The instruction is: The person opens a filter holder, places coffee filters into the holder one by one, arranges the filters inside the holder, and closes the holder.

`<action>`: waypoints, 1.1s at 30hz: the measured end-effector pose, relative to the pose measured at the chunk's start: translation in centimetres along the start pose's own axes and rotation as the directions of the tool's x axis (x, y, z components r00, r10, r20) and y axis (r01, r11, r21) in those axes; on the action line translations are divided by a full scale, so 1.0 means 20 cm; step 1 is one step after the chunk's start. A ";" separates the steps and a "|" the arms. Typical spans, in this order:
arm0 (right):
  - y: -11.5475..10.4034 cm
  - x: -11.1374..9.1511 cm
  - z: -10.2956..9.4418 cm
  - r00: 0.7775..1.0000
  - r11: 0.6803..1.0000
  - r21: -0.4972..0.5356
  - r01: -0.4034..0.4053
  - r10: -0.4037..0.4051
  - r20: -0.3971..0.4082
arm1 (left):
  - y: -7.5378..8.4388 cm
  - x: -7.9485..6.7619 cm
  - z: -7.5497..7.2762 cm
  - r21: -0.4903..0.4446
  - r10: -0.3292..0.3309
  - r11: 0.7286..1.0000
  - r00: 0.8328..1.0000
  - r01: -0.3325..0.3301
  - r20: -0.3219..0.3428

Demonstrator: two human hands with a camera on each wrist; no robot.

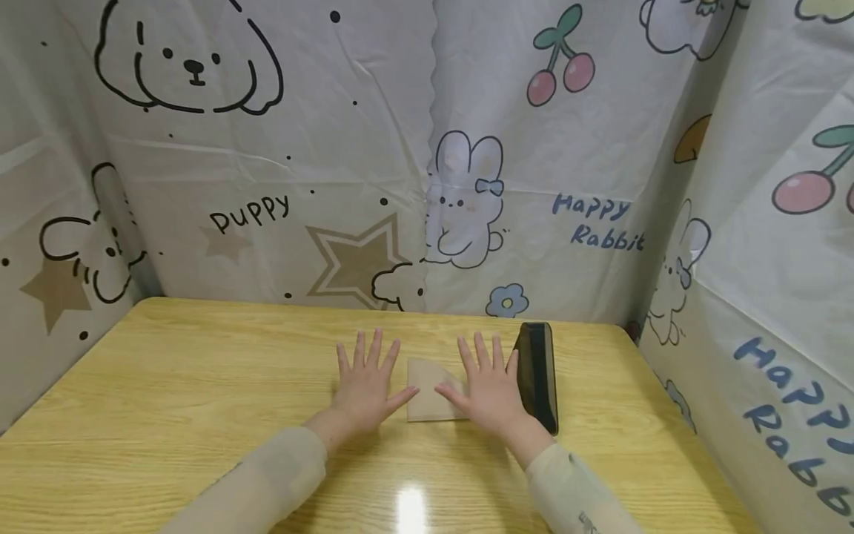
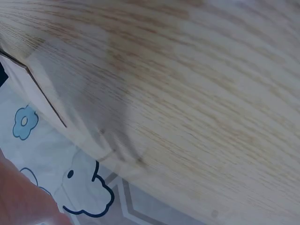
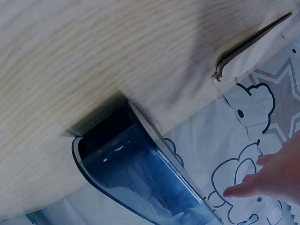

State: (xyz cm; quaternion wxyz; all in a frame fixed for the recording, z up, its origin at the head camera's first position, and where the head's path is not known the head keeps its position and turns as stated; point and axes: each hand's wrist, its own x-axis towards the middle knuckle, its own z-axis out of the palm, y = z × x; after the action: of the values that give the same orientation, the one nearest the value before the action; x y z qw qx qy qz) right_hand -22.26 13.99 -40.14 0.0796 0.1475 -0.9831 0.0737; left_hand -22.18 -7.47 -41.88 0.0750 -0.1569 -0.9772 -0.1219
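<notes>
My left hand is held out with its fingers straight and spread, left of a flat beige folded sheet. My right hand spreads its fingers in the same way, overlapping the sheet's right side in the head view. Neither hand holds anything. Beside the right hand stands a dark glossy case with a pale rim, partly behind the fingers. The right wrist view shows the case has a rounded outline, and the sheet looks thin and layered. Whether the hands touch the table cannot be told.
The wood-grained table reaches back to a printed curtain with cartoon animals and cherries. Another curtain side borders the table on the right, and one more stands at the left. Light reflects off the table's front.
</notes>
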 end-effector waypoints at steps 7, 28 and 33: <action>0.02 0.02 -0.05 0.996 0.999 -0.037 -0.025 0.022 -0.086 | 0.00 0.00 -0.01 -0.017 0.008 1.000 1.000 -0.007 0.014; 0.28 0.03 -0.10 0.907 0.893 0.276 -0.356 0.401 -0.128 | -0.05 -0.03 -0.01 -0.027 -0.020 0.999 1.000 0.020 0.011; 0.30 0.03 -0.12 0.910 0.890 0.286 -0.356 0.399 -0.109 | -0.05 -0.03 -0.02 -0.041 -0.017 0.999 1.000 0.018 0.022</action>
State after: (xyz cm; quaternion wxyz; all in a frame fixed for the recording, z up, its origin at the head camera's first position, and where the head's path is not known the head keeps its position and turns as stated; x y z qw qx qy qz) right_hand -24.28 19.99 -38.45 0.1245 -0.0443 -0.9646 0.2281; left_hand -21.80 -8.67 -41.78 0.0599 -0.1510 -0.9766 -0.1411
